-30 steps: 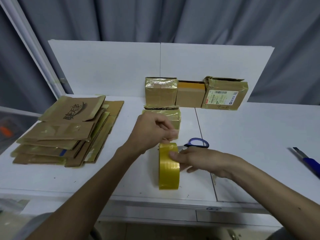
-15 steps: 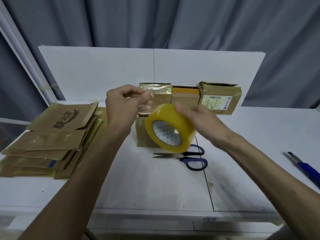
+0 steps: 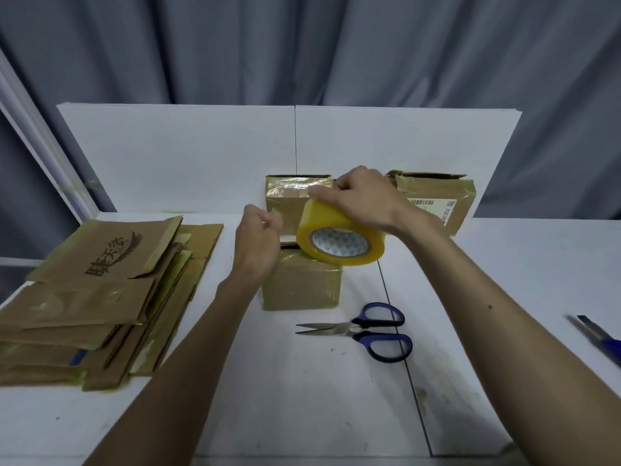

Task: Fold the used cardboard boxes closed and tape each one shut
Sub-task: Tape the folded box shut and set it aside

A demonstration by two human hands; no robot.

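Left grip [image 3: 258,239] is curling tight at frame centre, seemingly pinching the tape end [image 3: 275,213]; right grip [image 3: 359,200] is clamping the tape roll [image 3: 336,230] just right of it, core facing the camera. Directly below the roll, the small box [image 3: 300,287] is sitting on the bench [image 3: 302,398], nearer the left grip.

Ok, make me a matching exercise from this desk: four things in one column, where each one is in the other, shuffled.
Things
1. yellow roll of packing tape
2. blue-handled steel scissors
3. stack of flattened brown cardboard boxes
4. blue-handled utility knife

Places
A. at the far right edge of the white table
B. on the left side of the table
C. gripped in the right hand
D. flat on the table, just nearer the person than the small brown taped box

Pairs: 1-C, 2-D, 3-B, 4-A
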